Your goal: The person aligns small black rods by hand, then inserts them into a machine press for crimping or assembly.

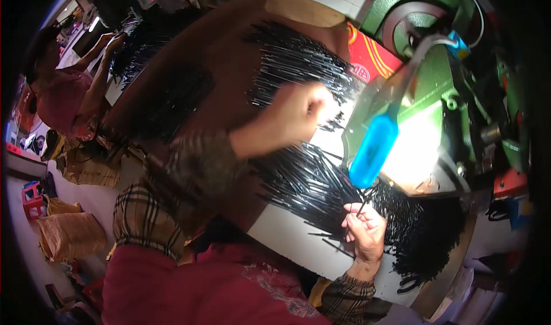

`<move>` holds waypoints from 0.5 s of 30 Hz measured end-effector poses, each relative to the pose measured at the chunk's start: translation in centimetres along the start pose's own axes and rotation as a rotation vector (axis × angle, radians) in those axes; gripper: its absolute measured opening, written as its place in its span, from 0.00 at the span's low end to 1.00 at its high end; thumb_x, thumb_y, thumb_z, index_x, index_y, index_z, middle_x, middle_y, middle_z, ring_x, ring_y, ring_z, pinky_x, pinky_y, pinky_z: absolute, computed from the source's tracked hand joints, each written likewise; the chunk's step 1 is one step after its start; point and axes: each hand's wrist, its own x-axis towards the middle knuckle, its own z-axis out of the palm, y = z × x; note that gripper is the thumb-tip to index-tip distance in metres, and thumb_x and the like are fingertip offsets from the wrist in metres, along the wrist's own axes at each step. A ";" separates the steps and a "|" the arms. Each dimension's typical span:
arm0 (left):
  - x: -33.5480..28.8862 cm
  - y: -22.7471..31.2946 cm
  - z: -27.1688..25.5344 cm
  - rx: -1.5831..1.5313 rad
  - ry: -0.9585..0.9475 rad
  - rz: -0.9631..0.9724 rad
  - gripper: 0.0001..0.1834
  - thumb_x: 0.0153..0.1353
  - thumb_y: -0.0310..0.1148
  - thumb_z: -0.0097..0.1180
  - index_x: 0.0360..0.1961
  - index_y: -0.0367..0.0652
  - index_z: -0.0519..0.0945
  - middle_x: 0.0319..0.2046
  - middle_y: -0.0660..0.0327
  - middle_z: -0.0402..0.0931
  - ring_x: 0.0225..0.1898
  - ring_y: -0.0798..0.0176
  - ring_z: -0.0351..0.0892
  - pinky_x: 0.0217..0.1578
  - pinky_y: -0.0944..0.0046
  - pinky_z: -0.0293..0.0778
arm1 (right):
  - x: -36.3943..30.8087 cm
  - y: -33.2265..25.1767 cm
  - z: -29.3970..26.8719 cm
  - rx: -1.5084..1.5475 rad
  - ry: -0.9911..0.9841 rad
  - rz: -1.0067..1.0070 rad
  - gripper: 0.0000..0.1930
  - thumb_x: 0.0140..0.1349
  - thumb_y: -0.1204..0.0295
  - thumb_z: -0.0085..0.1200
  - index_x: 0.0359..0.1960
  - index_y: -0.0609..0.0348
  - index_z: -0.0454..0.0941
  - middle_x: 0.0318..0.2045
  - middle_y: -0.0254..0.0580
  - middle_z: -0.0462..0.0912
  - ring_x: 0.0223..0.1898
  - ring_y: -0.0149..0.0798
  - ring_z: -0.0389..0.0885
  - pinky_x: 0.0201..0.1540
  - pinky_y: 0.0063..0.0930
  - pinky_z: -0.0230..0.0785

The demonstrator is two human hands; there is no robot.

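Two bare hands at work; clock positions read from the right one. Right hand [365, 231]: thumb and fingertips pinched together on one thin black rod [361, 210], beside the edge of the near pile [307, 178]. Left hand [304, 110], at 11 o'clock: fingers curled, motion-blurred; cannot tell whether they grip anything. It partly covers the far pile [295, 61].

Near pile at 10 to 11 o'clock, on a white tabletop [278, 227]; a darker heap [433, 233] at 3. Rods look slim, straight and glossy black, mostly parallel but ragged at the ends.

At 12, a rounded blue object [376, 153] on a grey stem stands in front of a green machine [430, 90], masking part of it; strong glare alongside.

Containers: red carton [370, 52] with yellow lines, far out at 12, contents not visible. Brown sack [74, 236] at 9, bulging, contents hidden. Co-worker [63, 101] at 10, arms extended toward another black heap [138, 52].
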 end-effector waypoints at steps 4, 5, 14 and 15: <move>9.8 -5.7 -4.5 0.569 0.154 -0.134 0.15 0.63 0.41 0.52 0.40 0.41 0.79 0.34 0.51 0.78 0.36 0.50 0.78 0.39 0.57 0.72 | 0.0 -0.1 -0.1 0.118 -0.001 0.030 0.12 0.59 0.78 0.55 0.43 0.73 0.75 0.24 0.42 0.79 0.16 0.21 0.68 0.20 0.12 0.63; 11.5 -7.9 -4.7 0.583 0.189 -0.141 0.16 0.64 0.42 0.50 0.43 0.42 0.79 0.40 0.48 0.77 0.44 0.46 0.76 0.46 0.54 0.70 | 0.2 0.0 -0.1 0.132 -0.025 0.019 0.12 0.59 0.78 0.55 0.43 0.73 0.75 0.24 0.42 0.80 0.16 0.21 0.69 0.20 0.12 0.63; 16.8 -16.8 -0.7 1.027 -0.287 -0.097 0.29 0.69 0.54 0.29 0.60 0.51 0.70 0.64 0.59 0.62 0.68 0.52 0.52 0.65 0.42 0.48 | 0.3 0.8 -0.3 0.095 -0.051 0.062 0.12 0.55 0.78 0.58 0.40 0.73 0.76 0.24 0.48 0.81 0.15 0.25 0.72 0.18 0.15 0.65; 17.0 -17.2 -0.2 1.019 -0.288 -0.098 0.29 0.69 0.54 0.29 0.60 0.51 0.70 0.64 0.59 0.62 0.68 0.52 0.52 0.65 0.42 0.48 | 0.2 0.8 -0.3 0.106 -0.040 0.062 0.12 0.55 0.78 0.58 0.40 0.74 0.76 0.24 0.49 0.81 0.15 0.26 0.72 0.18 0.15 0.65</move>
